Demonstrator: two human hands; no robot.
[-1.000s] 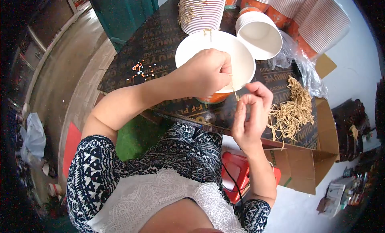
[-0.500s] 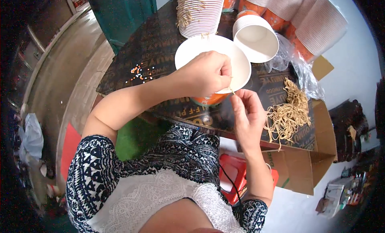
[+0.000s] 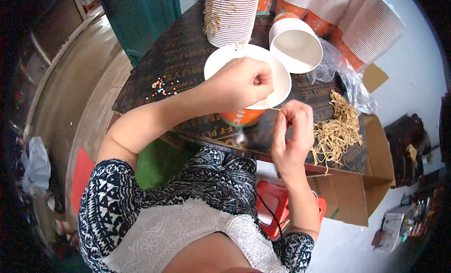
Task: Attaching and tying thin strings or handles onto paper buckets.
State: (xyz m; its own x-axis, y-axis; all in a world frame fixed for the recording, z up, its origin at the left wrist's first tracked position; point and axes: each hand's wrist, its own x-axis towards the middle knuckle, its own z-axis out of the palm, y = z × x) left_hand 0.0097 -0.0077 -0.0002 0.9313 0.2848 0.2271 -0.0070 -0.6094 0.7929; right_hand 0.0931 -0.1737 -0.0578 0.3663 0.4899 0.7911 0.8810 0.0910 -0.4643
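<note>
A large paper tub, white inside and orange outside, stands at the table's near edge with its mouth up. Over its mouth reaches my left hand, thumb and fingers pinched together just above the near right rim. My right hand is closed at the right of the tub, pinching the end of a short tan string. This string runs across the rim toward the pinched left fingertips, which partly hide its other end. A loose pile of tan strings lies right of my right hand.
A tall stack of paper tubs with strings hanging on it stands behind. Another tub lies on its side, near more stacks and clear plastic wrap. Small beads are scattered left. A cardboard box sits below right.
My right hand has moved slightly right and turned, drawing the string out sideways across the rim. The left hand stays over the tub with its fingers pinched.
</note>
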